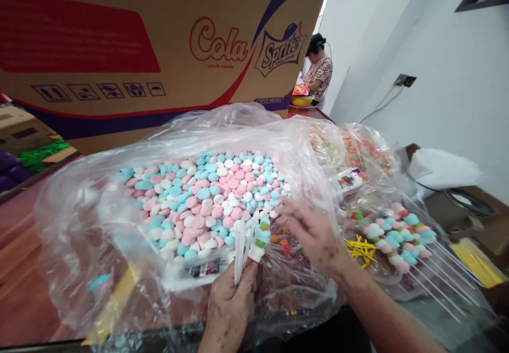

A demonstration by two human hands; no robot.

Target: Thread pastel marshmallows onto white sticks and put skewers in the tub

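My left hand [230,302] is closed round several white sticks [239,247]; one of them carries a partly stacked candy skewer [260,236] with white, green and blue pieces. My right hand [312,231] reaches into the open clear plastic bag [79,226], fingers curled over the pile of pink, blue and white marshmallow candies [202,199]. Motion blur hides whether those fingers pinch a piece. Small orange and green ring candies [284,244] lie just under that hand.
A large Cola Sprite cardboard box [159,45] stands behind the bag. Finished candy skewers [401,236] and yellow twist ties [361,248] lie to the right, beside another bag of mixed candy [353,151]. A seated person [318,72] works at the far end.
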